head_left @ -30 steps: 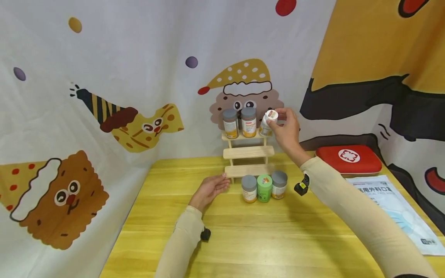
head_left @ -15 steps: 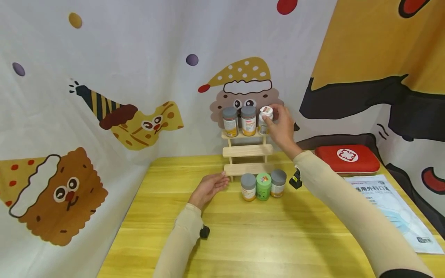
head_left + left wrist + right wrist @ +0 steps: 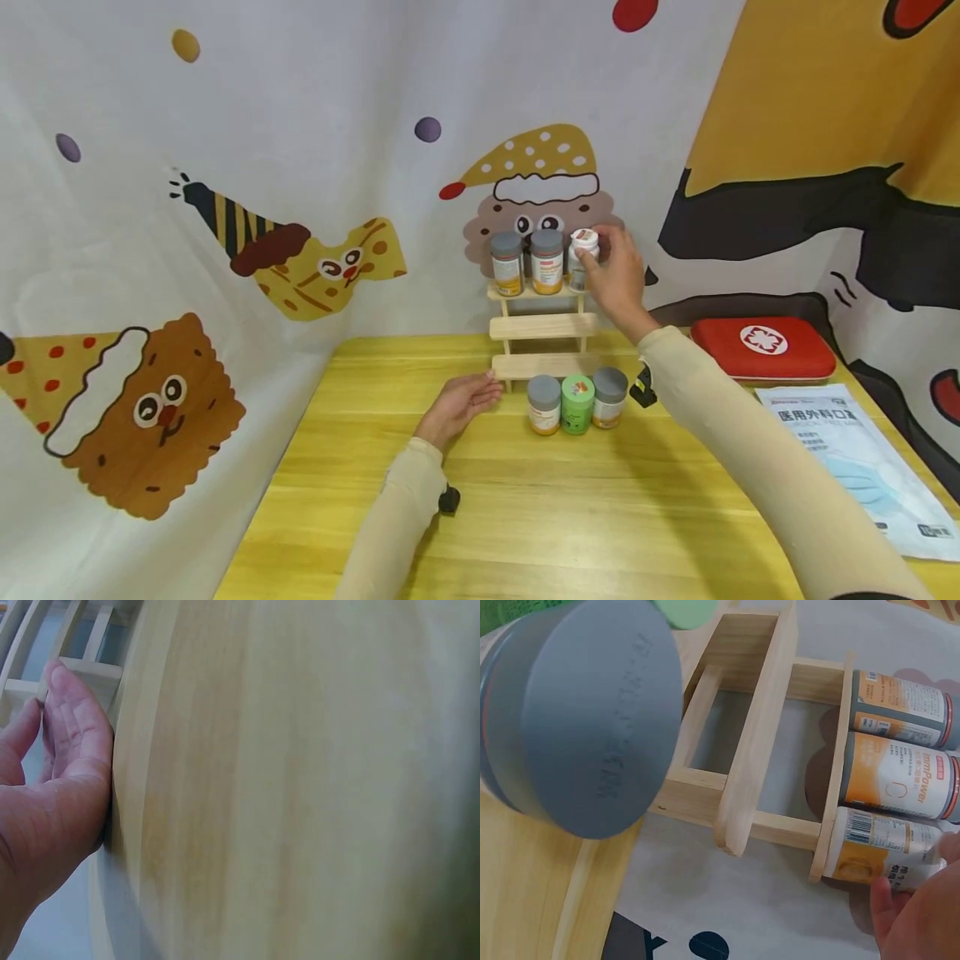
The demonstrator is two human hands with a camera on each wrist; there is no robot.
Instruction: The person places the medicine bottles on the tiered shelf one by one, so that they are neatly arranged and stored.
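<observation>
My right hand (image 3: 621, 271) grips a white pill bottle (image 3: 579, 260) from its right side, upright on the top step of a small three-step wooden display stand (image 3: 542, 327). Beside it on that step stand two grey-capped supplement bottles (image 3: 547, 263), labels facing forward. In the right wrist view, the white bottle's base (image 3: 838, 844) meets the top step, and part of the bottle is behind my fingers. My left hand (image 3: 459, 408) is at the stand's lower left; in the left wrist view, thumb and fingertips pinch the end of a step (image 3: 45, 686).
Before the stand, a green jar (image 3: 577, 407) stands between two grey-capped jars (image 3: 543, 407). A red first-aid case (image 3: 763, 348) and a face mask packet (image 3: 855, 467) lie on the right of the wooden table (image 3: 540, 525). A printed cloth (image 3: 360, 92) hangs behind.
The white bottle was tilted in my right hand a second ago; it has straightened upright on the top step, close to its neighbour. My left hand has stayed at the stand.
</observation>
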